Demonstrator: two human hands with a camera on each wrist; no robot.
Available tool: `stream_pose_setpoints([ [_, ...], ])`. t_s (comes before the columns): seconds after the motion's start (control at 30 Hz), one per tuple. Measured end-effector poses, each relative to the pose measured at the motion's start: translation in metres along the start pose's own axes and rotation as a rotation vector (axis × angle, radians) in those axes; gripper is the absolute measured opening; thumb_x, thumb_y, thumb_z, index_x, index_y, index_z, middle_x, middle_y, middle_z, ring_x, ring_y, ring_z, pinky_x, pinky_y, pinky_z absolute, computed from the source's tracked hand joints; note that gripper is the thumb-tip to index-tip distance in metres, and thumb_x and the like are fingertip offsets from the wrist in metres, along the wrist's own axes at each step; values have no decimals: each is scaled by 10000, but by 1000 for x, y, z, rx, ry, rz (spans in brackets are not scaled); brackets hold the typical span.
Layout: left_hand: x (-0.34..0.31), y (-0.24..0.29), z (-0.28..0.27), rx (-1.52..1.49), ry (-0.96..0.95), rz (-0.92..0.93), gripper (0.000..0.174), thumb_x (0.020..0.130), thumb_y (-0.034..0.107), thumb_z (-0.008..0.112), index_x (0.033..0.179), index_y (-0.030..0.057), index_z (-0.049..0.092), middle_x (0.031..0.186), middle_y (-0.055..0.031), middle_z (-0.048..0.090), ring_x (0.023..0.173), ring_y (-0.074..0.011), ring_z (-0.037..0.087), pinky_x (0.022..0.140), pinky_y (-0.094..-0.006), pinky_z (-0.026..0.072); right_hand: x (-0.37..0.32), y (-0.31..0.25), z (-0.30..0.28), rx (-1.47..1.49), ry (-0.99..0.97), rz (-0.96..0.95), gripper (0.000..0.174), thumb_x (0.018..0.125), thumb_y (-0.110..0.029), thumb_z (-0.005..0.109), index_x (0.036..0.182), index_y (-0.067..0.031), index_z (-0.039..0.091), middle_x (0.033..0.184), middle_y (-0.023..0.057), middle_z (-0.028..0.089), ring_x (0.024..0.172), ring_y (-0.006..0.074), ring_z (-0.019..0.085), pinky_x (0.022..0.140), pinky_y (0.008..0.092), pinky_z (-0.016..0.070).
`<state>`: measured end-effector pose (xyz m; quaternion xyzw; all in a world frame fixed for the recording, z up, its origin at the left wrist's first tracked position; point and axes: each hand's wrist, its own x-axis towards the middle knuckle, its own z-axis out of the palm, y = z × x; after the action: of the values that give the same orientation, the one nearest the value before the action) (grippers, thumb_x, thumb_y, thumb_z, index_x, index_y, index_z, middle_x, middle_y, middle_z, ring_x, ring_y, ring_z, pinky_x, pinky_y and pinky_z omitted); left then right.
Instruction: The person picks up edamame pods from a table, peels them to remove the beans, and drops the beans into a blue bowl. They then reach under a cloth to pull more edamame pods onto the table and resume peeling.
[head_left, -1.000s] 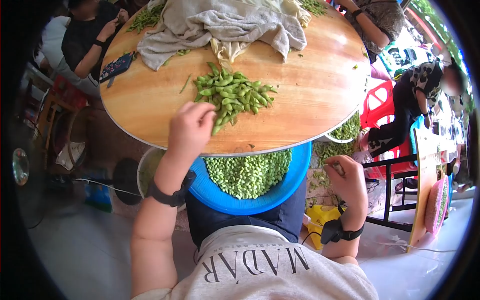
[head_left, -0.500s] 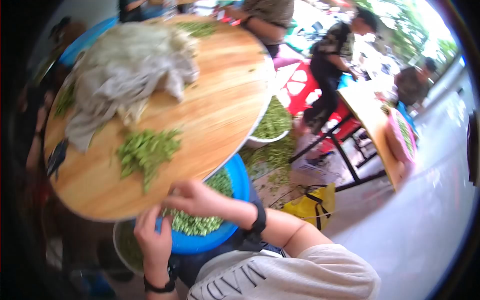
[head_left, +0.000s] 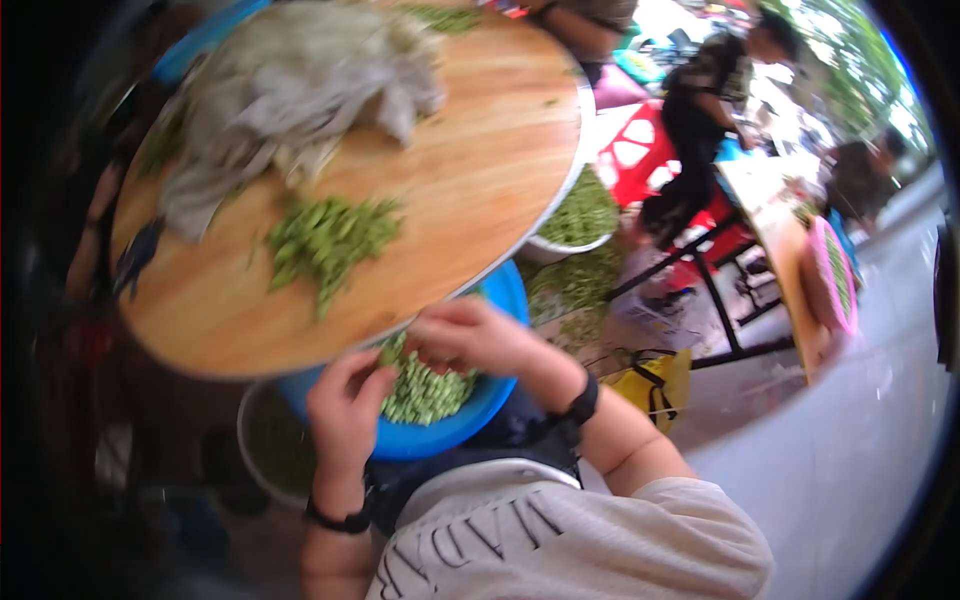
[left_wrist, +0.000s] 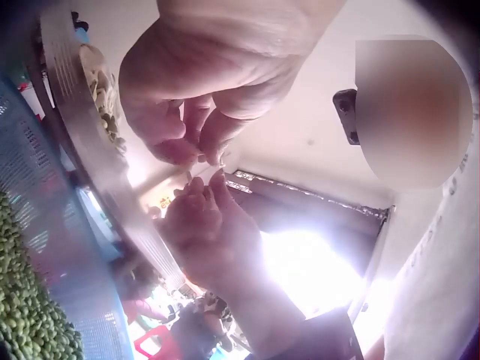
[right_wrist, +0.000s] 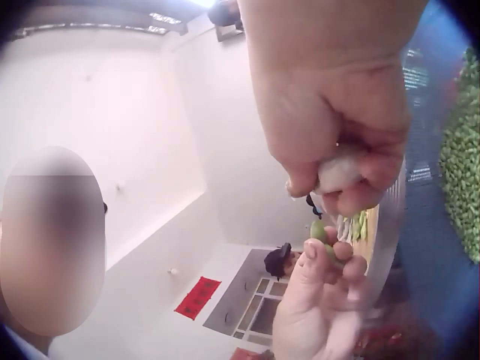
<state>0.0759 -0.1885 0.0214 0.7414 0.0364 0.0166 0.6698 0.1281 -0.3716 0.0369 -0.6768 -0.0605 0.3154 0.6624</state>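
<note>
In the head view my left hand (head_left: pixel 343 408) and right hand (head_left: pixel 478 342) meet over a blue basin (head_left: pixel 508 300) of shelled green beans (head_left: pixel 428 395). Between thumb and fingers my left hand pinches a green soybean pod (right_wrist: pixel 318 231), clearest in the right wrist view. My right hand's fingers curl around a pale, whitish piece (right_wrist: pixel 339 172), its kind unclear. Both hands' fingertips come close together in the left wrist view. A pile of unshelled soybean pods (head_left: pixel 330 240) lies on the round wooden table (head_left: pixel 480 200) beyond the hands.
A crumpled cloth (head_left: pixel 300 110) covers part of the table. Below its edge stand a pale bucket (head_left: pixel 270 450) on the left and a white tub of green scraps (head_left: pixel 575 215) on the right. A yellow bag (head_left: pixel 655 385) sits on the floor. Other people are around.
My left hand has left the pod pile and come back over the basin, where my right hand has joined it. The head view has swung to the right.
</note>
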Motion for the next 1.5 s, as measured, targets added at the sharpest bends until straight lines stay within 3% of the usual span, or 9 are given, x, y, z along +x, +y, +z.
stream_pose_setpoints([
  [0.13, -2, -11, 0, -92, 4, 103, 152, 738, -24, 666, 882, -42, 619, 773, -43, 611, 690, -74, 575, 608, -194, 458, 14, 18, 6, 234, -223, -77, 394, 932, -381, 416, 874, -28, 582, 607, -36, 450, 499, 56, 390, 455, 182, 333],
  [0.63, -8, -9, -5, 288, 85, 435, 145, 715, -34, 662, 852, -26, 618, 705, -105, 603, 567, -157, 569, 513, -242, 442, 16, 14, 29, 111, -220, -54, 292, 923, -284, 469, 805, -22, 527, 600, -34, 426, 535, 47, 385, 461, 194, 313],
  [0.73, -10, -15, -6, 300, 98, 439, 112, 752, -32, 639, 861, -44, 613, 723, -53, 604, 612, -98, 547, 556, -220, 443, 17, 13, 32, 90, -191, -13, 281, 919, -265, 475, 797, -19, 535, 593, -26, 448, 539, 47, 393, 463, 197, 319],
  [0.83, -13, -26, -3, 37, 107, 126, 99, 786, 19, 630, 871, -28, 618, 725, -40, 604, 581, -96, 534, 519, -207, 417, 20, 19, 38, -1, -132, -120, 276, 918, -248, 477, 780, -16, 535, 588, -15, 464, 538, 51, 401, 463, 201, 323],
  [0.93, -12, -25, -2, -173, 110, -15, 100, 821, 82, 606, 872, -2, 622, 706, -32, 594, 546, -87, 509, 476, -187, 375, 19, 17, 40, -13, -122, -131, 276, 914, -241, 483, 775, -9, 534, 597, -8, 479, 547, 60, 421, 475, 210, 341],
  [1.03, -10, -24, -9, -667, 45, -319, 88, 837, 88, 587, 844, 9, 626, 668, -22, 585, 517, -66, 473, 444, -177, 351, 18, 26, 45, -30, -97, -206, 265, 913, -253, 495, 805, -16, 540, 601, -23, 468, 548, 47, 414, 476, 199, 332],
  [1.2, -12, -34, -14, -666, 12, -278, 105, 848, 91, 571, 865, 0, 621, 674, -32, 585, 522, -65, 460, 459, -175, 335, 16, 21, 32, -53, -89, -105, 250, 884, -251, 549, 821, -10, 564, 615, -41, 471, 576, 36, 423, 494, 199, 342],
  [1.37, -13, -32, -5, -661, 73, -208, 94, 845, 71, 571, 877, -2, 620, 691, -31, 587, 537, -79, 484, 475, -183, 358, 23, 24, 37, -179, -32, -190, 211, 820, -214, 634, 844, -16, 564, 663, -49, 492, 622, 26, 434, 523, 177, 346],
  [1.5, -18, -29, -5, -660, 98, -259, 94, 845, 72, 570, 880, 0, 618, 711, -32, 589, 547, -77, 497, 474, -182, 365, 23, 41, 40, 78, -69, -184, 173, 805, -164, 639, 859, -20, 560, 702, -42, 514, 632, 25, 441, 536, 182, 361],
])
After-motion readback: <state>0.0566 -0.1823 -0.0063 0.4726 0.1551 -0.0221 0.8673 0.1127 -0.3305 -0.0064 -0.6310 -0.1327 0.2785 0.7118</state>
